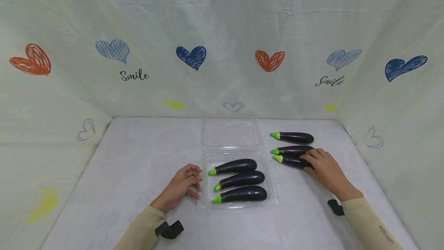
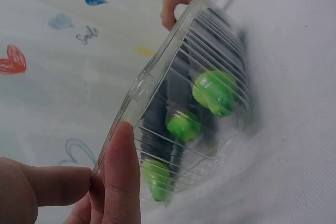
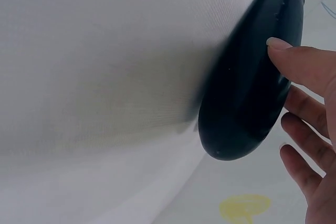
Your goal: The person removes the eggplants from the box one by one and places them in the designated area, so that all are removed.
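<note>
A clear plastic clamshell box (image 1: pixel 273 200) lies on the table with its lid folded back. Three dark eggplants (image 1: pixel 244 194) with green stem ends lie side by side in it. My left hand (image 1: pixel 181 187) pinches the box's left rim between thumb and fingers, and the left wrist view shows the green tips (image 2: pixel 215 93) through the ribbed wall. To the right of the box, my right hand (image 1: pixel 325 169) holds the nearest of three more eggplants (image 1: pixel 293 162), thumb on one side and fingers on the other. That eggplant (image 3: pixel 249 77) still appears close to the table.
Beyond the held eggplant lie a second eggplant (image 1: pixel 291 150), close against it, and a third eggplant (image 1: pixel 296 138) farther back. The open lid (image 1: pixel 230 134) reaches toward the back edge. A pale curtain (image 1: pixel 222 18) printed with hearts surrounds the white table (image 1: pixel 138 157).
</note>
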Demonstrator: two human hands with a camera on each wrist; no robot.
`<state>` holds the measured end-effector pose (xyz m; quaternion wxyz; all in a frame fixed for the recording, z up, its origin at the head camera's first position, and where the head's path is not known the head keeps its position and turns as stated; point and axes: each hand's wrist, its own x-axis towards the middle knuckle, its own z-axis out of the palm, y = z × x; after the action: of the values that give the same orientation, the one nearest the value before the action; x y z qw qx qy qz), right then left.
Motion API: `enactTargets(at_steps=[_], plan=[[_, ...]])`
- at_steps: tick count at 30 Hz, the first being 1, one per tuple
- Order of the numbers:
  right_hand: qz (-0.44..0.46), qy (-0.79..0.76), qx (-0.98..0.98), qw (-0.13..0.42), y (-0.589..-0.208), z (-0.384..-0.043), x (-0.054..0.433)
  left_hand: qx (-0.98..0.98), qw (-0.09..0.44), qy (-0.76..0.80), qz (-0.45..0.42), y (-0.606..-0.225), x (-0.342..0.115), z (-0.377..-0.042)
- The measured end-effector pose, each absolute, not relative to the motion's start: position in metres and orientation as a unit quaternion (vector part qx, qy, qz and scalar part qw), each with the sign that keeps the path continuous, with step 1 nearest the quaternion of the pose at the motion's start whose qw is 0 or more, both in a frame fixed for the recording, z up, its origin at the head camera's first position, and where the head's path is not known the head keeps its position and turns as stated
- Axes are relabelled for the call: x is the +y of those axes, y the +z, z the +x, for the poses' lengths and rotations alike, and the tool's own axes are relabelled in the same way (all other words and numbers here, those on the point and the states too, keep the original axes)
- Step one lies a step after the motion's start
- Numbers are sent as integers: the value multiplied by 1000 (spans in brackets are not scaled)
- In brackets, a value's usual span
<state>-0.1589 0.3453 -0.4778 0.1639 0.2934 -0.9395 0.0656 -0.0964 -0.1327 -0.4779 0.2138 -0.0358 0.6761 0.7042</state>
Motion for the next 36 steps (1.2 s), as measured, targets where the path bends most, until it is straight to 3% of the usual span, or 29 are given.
enactTargets(at_steps=[24,36], plan=[[271,52,-948,161,-467,-159,330,678,215,702,-39,-478,-132,-97],[347,69,-912,210,-434,-149,289,678,216,701,-37,-478,-132,-98]])
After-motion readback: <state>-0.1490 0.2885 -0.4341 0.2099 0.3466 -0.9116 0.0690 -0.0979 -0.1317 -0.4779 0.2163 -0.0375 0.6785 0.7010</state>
